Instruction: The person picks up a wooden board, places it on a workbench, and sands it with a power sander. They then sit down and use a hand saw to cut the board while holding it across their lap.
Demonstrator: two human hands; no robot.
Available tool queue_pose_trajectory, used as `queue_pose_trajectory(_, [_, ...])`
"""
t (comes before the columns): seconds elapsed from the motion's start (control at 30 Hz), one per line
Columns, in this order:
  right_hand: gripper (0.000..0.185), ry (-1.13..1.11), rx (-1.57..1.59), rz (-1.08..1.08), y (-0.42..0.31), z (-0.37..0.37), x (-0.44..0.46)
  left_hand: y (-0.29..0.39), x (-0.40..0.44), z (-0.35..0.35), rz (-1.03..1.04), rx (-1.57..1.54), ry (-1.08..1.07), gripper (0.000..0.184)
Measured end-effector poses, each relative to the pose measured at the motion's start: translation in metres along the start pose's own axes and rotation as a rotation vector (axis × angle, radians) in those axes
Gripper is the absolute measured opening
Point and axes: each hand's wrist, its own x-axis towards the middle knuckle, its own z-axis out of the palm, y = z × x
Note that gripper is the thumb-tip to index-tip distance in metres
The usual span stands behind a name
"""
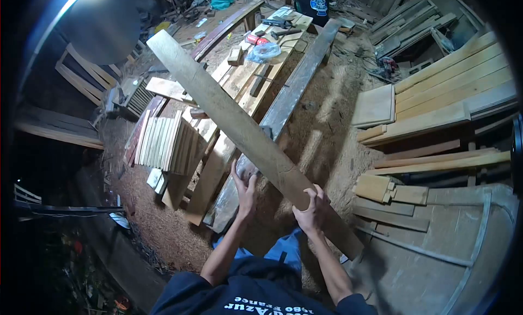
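A long wooden plank point(234, 121) slants across the view, from the upper left down to the lower right. My right hand point(311, 209) grips it near its lower end, with the fingers curled over the edge. Just left of the plank is my left hand point(245, 187), its fingers apart and holding nothing; whether a fingertip touches the plank cannot be made out. Beneath the raised plank runs a narrow, worn bench board point(297, 86). Beside that board is a workbench of pale boards point(226, 78).
On the workbench are a plastic bag point(263, 52), a red object point(255, 40), a small wood block point(235, 56) and tools. Stacked slats point(158, 143) stand at left. Boards point(452, 86) and short wood pieces point(373, 187) lie at right. Sawdust covers the floor point(158, 214).
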Motion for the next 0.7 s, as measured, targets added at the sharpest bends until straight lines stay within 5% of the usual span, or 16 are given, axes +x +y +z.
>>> queue_pose_trajectory(0.03, [0.072, 0.012, 0.003, -0.012, 0.018, -0.007, 0.014, -0.011, -0.004, 0.024, -0.271, -0.337, -0.103, 0.071])
queue_pose_trajectory(0.07, [0.074, 0.018, 0.000, -0.023, 0.036, -0.016, 0.022, -0.024, -0.006, 0.049, -0.276, -0.319, -0.105, 0.071])
queue_pose_trajectory(0.13, [0.076, 0.006, 0.012, 0.001, 0.048, -0.038, 0.039, -0.016, -0.011, 0.116, -0.235, -0.064, -0.006, 0.076])
queue_pose_trajectory(0.37, [0.037, 0.129, 0.087, -0.019, 0.095, -0.048, 0.141, -0.010, 0.069, 0.259, 0.095, -0.006, 0.190, 0.082])
queue_pose_trajectory(0.53, [0.049, 0.004, 0.132, -0.022, 0.135, -0.039, 0.220, 0.007, 0.135, 0.323, 0.246, 0.092, 0.267, 0.077])
queue_pose_trajectory(0.7, [0.054, 0.001, 0.021, -0.249, 0.146, -0.073, 0.335, -0.010, 0.250, 0.380, 0.291, -0.003, 0.260, 0.071])
